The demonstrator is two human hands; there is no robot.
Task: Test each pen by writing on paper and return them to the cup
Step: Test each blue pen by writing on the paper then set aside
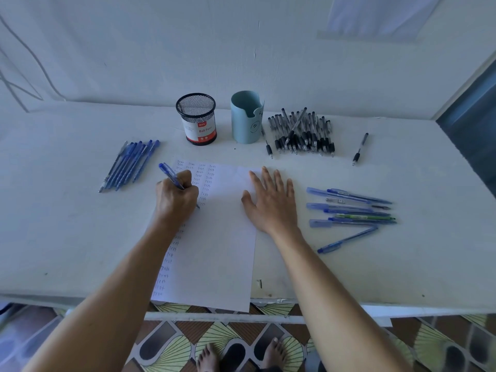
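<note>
**Pen gripped, tip on paper**

Left hand (177, 196) curls round a blue plastic pen (168, 173), tip on the white paper sheet (222, 251). Right hand (271, 202) lies flat, fingers spread, over its right edge. Open white tabletop (67, 237) separates sheet and black mesh cup (196, 119).

Shows a white, scuffed tabletop (67, 251) pushed against a pale wall (161, 49). Catches thin cables (36, 60) trailing down that wall at the left and a lighter rectangular patch (375, 17) at its upper right. Ends on the right beside a dark blue panel (472, 124) in a pale frame. Reveals, under the near edge, a floor (171, 350) tiled in yellow fans, brown diamonds and dark ovals. Lit softly, in cool bluish tones.
</note>
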